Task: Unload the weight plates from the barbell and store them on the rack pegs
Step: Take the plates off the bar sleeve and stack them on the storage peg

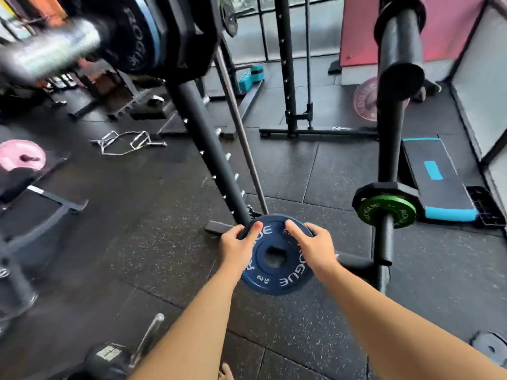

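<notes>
Black rubber-tile floor [137, 242] fills most of the view. Slanted black rack upright [208, 149] with rows of holes runs from top centre down to its foot at mid-frame. Right side: black storage post [391, 138], with a thick upper peg [397, 42] pointing toward the camera and a thinner lower peg [384, 245] under it. Top left: barbell sleeve [52, 50], blurred, with black ROGUE plates [131, 37] loaded on it, one of them blue-edged. Blue-and-black step platform [436, 182] sits on the floor just behind the storage post. Chrome hex bar [123, 142] lies on the floor left of the rack upright. Pink plate [19, 154] at the left edge. Second pinkish plate [365, 100] stands on edge, far side of the post. Green plate [369, 209], ROGUE lettering, sits on the lower peg with a black piece just behind it; plate or collar, cannot tell.

Task thing: blue plate [274, 281], marked ROGUE and 2 KG, off the barbell, held in the air over the floor, face toward the camera, centre hole empty. It is in front of the rack upright's foot, left of the lower peg and apart from it, on no peg. Left grip [237, 249] grasps the plate's left rim, thumb on the face, fingers wrapped behind. Right grip [315, 248] grasps the upper right rim, one digit lying on the face. Bare forearms reach in from the bottom edge.
</notes>
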